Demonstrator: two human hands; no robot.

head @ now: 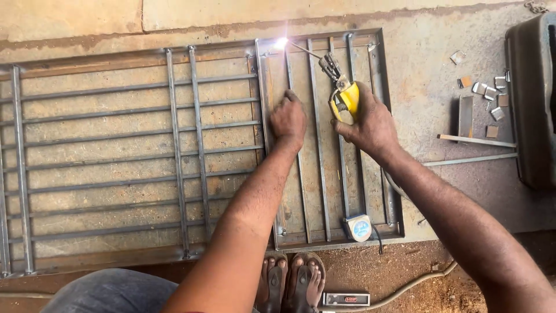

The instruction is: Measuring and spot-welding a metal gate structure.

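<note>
1. Now your right hand (pixel 370 123) grips the yellow electrode holder (pixel 344 98), rod sparking at the metal grille's (pixel 174 150) far edge.
2. Your left hand (pixel 288 119), fingers curled, presses a grille bar (pixel 297 168) just beside it.

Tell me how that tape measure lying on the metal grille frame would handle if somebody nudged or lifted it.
The tape measure looks compact with a rounded case, so probably light and easy to lift. It rests partly on the bars of the grille frame, so a nudge might tip it off. Its smooth case may slide on bare steel.
</note>
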